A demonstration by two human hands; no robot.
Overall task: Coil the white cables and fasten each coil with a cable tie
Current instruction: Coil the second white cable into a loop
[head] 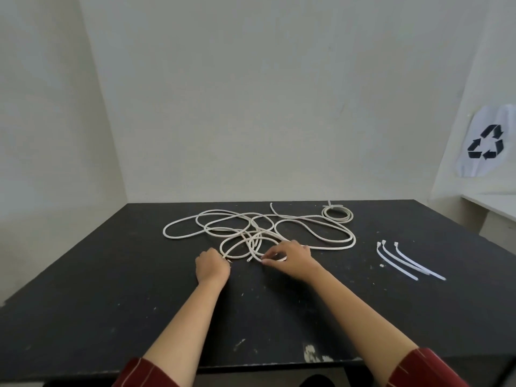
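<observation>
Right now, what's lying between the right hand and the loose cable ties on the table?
In the head view, only bare black table separates the right hand from the loose cable ties; the tangled cable's outer loop passes just behind that gap.

Pale bare walls (pixel 251 93); scuffed black table (pixel 111 317); recycling-symbol bag (pixel 485 143), possibly hanging.

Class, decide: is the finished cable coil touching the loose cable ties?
Apart. The head view shows bare black table between the finished coil and the three cable ties.

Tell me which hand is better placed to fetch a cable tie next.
Probably right: the right hand is nearer the cable ties lying on its side; the left hand is farther, across the loose cable.
</observation>
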